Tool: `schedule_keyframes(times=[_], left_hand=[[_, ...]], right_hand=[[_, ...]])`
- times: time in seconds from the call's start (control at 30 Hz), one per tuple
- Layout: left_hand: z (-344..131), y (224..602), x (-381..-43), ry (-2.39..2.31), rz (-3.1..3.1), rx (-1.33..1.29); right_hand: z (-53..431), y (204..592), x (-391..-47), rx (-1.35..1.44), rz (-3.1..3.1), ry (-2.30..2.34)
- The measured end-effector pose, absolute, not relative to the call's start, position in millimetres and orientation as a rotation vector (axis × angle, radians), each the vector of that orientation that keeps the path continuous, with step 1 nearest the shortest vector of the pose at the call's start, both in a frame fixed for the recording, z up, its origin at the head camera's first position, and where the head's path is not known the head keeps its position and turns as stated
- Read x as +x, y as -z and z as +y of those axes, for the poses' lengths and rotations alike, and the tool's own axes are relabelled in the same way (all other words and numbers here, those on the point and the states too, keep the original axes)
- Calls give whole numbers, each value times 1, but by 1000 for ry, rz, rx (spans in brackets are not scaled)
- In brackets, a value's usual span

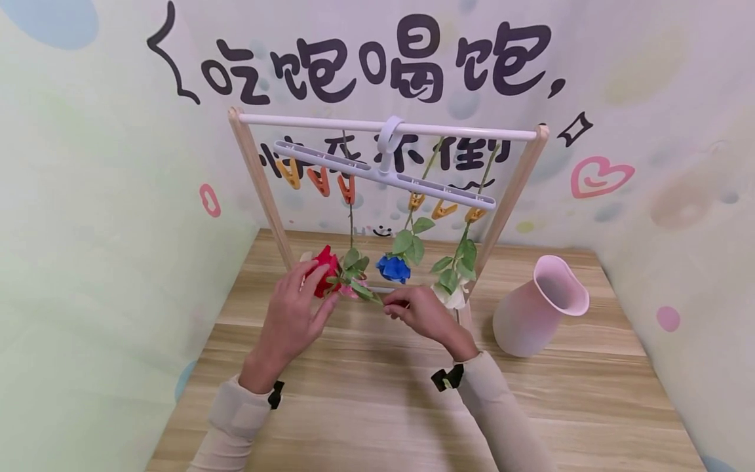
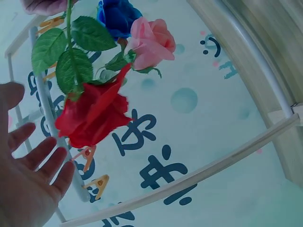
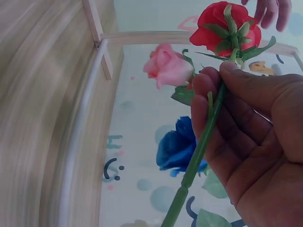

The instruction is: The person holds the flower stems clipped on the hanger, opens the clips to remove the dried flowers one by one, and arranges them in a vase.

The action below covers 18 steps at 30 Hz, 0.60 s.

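A red rose [image 1: 328,280] with a green stem [image 3: 201,146] lies between my hands, below the clip hanger. Thumb and fingers of my right hand [image 1: 427,314] pinch that stem just under the bloom. My left hand [image 1: 291,318] is beside the red petals with its fingers spread; in the left wrist view a small gap shows between fingertips and bloom. A pink rose [image 2: 151,45], a blue rose [image 1: 394,269] and a white rose [image 1: 453,298] hang upside down, their stems held by clips on the pale hanger [image 1: 330,159].
The hanger hooks over the white bar [image 1: 312,122] of a wooden-sided rack [image 1: 259,190]. Two clips at its left end, a yellow clip [image 1: 290,174] and an orange clip [image 1: 318,181], hold nothing. A pink vase [image 1: 522,324] stands right of the rack on the wooden table [image 1: 366,406].
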<state>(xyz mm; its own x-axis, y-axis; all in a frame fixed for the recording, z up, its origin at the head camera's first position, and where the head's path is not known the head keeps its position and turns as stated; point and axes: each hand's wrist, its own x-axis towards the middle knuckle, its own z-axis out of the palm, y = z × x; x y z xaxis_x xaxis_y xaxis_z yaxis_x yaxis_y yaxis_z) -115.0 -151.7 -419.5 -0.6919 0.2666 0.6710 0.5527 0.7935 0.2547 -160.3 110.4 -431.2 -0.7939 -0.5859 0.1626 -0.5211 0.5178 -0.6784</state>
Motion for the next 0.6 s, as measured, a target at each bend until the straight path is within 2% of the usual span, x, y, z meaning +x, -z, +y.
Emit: schedule_keyframes(times=[0.6], left_hand=[[-145,437,-140,1061,-2283,-265]], right_hand=[[133,405,-165,-876,2749,1256]])
